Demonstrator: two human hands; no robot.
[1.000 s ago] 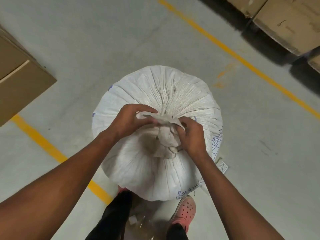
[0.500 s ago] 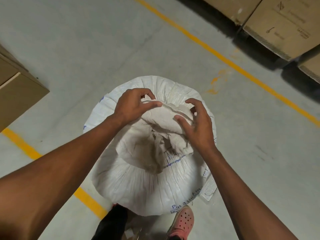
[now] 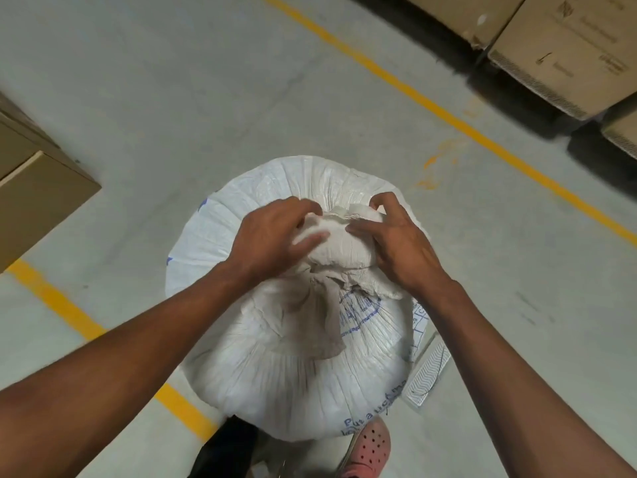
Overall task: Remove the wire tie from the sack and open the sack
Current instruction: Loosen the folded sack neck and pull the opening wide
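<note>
The gathered neck of the bulging white woven plastic sack (image 3: 296, 360), bunched into a tight knot a second ago, now spreads loose and wider. The left hand (image 3: 272, 236) and right hand (image 3: 400, 246) have shifted from pinching that knot to the far side, fingers (image 3: 381, 201) curled over the folded rim.

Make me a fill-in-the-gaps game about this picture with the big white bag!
1. Both hands, left and right, grip the bunched top of the ____ sack.
2. The lines painted on the floor are ____.
3. The shoe below the sack is ____.
4. The boxes at top right are made of ____.

Missing words: white; yellow; pink; cardboard
</note>
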